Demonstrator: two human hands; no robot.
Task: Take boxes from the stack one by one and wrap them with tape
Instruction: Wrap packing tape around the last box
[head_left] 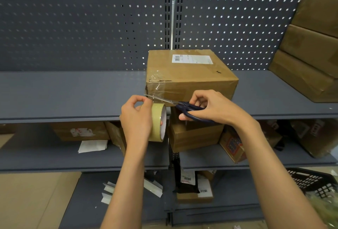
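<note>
A brown cardboard box (190, 75) with a white shipping label (192, 58) stands on the grey shelf (73, 91), clear tape stuck over its front left corner. My left hand (136, 118) holds a roll of clear tape (158, 121) just below that corner, with a strip stretched up to the box. My right hand (210, 107) grips dark-handled scissors (170, 102) whose blades lie across the stretched strip. A stack of brown boxes (311, 45) leans at the far right of the shelf.
A perforated grey back panel (82, 27) rises behind the shelf. The lower shelves hold more cardboard boxes (193, 137), loose papers (93, 146) and packets. A black plastic basket (314, 183) sits at the lower right. Flat cardboard lies on the floor at left.
</note>
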